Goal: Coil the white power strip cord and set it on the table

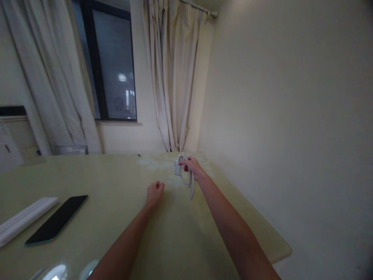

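Note:
In my right hand (pixel 191 166) is a small white power strip (pixel 177 167), its face with socket holes turned to the left. Its white cord (pixel 191 186) is gathered in loops that hang below the fingers, above the far part of the table. Closer to me and to the left, my left hand (pixel 155 193) is curled into a fist just over or on the tabletop. Nothing shows in it, and a gap separates it from the power strip.
The pale yellow-green table (pixel 116 175) runs to a wall on the right. At left lie a flat black panel (pixel 58 219) and a long white bar (pixel 26 217). A tiny dark object (pixel 139 155) lies near the back edge. Curtains (pixel 175 77) hang behind, beside a window (pixel 115 62).

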A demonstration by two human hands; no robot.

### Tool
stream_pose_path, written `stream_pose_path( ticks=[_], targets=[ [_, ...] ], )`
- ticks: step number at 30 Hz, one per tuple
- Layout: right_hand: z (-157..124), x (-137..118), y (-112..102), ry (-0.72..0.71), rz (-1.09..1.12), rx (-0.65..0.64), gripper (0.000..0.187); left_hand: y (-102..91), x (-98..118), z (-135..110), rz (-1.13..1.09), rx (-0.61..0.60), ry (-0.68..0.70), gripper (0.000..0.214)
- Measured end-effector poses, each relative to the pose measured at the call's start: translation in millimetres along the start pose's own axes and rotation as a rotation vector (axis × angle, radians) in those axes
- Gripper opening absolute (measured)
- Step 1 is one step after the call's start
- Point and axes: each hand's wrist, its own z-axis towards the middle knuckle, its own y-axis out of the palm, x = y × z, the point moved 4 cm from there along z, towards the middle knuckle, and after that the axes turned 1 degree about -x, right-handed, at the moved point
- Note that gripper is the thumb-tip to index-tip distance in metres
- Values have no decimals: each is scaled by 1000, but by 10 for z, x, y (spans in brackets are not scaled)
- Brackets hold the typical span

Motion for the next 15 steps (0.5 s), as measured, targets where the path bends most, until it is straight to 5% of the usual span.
stream_pose_path(
  ticks=[8,12,15],
  targets=[
    [-278,-294,661,-162,371,-107,60,-107,59,-118,-165,104,109,44],
    [-403,-335,872,-274,369,-121,52,-239,35,-167,-213,256,58,34],
    [-462,-354,884,-284,311,-127,45,-398,212,-77,-276,338,46,39]
  ],
)
